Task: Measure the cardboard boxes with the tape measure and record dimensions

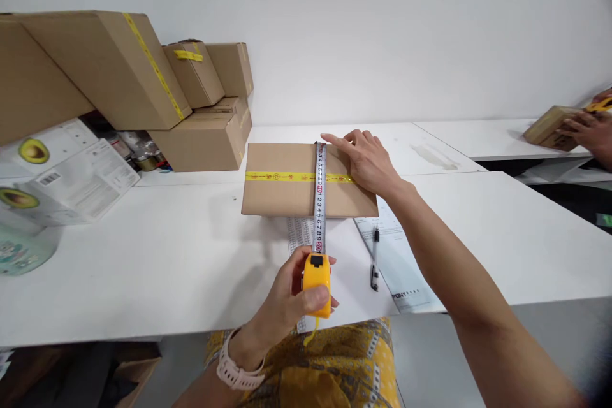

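A brown cardboard box with yellow printed tape across its top lies in front of me on the white table. My left hand is wrapped round a yellow tape measure, thumb on its case. The silver blade runs out of the case over the box's top to its far edge. My right hand rests on the box's far right part, index finger stretched to the blade's end, the other fingers loosely bent. Printed papers lie partly under the box, with a black pen on them.
Stacked cardboard boxes stand at the back left against the wall. Nearer are a white avocado-print carton and a pale green container. At far right, another person's hand touches a small box.
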A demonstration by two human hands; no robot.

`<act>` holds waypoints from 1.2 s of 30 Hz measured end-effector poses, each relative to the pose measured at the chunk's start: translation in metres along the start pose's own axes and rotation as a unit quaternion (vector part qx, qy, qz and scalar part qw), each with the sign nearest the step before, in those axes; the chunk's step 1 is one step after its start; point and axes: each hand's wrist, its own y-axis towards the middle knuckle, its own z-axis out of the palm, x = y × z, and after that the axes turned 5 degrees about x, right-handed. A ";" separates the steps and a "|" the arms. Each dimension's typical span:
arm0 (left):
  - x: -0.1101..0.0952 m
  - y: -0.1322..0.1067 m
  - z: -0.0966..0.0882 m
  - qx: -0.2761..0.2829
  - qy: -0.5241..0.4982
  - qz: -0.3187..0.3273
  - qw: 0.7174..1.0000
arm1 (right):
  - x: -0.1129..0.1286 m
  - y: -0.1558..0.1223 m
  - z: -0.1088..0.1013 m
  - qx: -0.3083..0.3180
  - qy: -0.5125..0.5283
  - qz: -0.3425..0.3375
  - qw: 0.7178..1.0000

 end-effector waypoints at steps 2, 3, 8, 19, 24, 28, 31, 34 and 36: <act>0.003 0.001 0.001 -0.005 0.002 -0.007 1.000 | 0.001 0.000 -0.001 0.012 -0.028 -0.020 0.999; 0.005 0.002 0.001 -0.008 0.003 -0.009 1.000 | 0.001 0.000 -0.002 0.015 -0.039 -0.027 0.999; 0.012 0.003 0.000 -0.020 0.020 0.000 1.000 | 0.000 0.003 -0.001 0.017 -0.050 -0.037 0.998; 0.016 -0.001 -0.006 -0.007 0.044 -0.003 0.999 | 0.001 -0.003 0.004 -0.008 -0.007 -0.004 1.000; 0.029 -0.017 -0.011 -0.024 0.057 0.073 0.995 | 0.011 -0.023 0.003 -0.064 0.051 0.080 0.993; 0.047 -0.024 -0.018 -0.031 0.126 0.034 0.991 | 0.025 -0.038 0.003 -0.096 0.039 0.068 0.992; 0.059 -0.025 -0.024 -0.013 0.170 -0.007 0.985 | 0.031 -0.046 0.006 -0.123 0.022 0.050 0.991; 0.064 -0.025 -0.029 -0.004 0.208 -0.025 0.978 | 0.031 -0.049 0.013 -0.146 0.017 0.031 0.989; 0.064 -0.025 -0.031 0.000 0.213 -0.027 0.977 | 0.029 -0.050 0.020 -0.158 0.018 0.030 0.987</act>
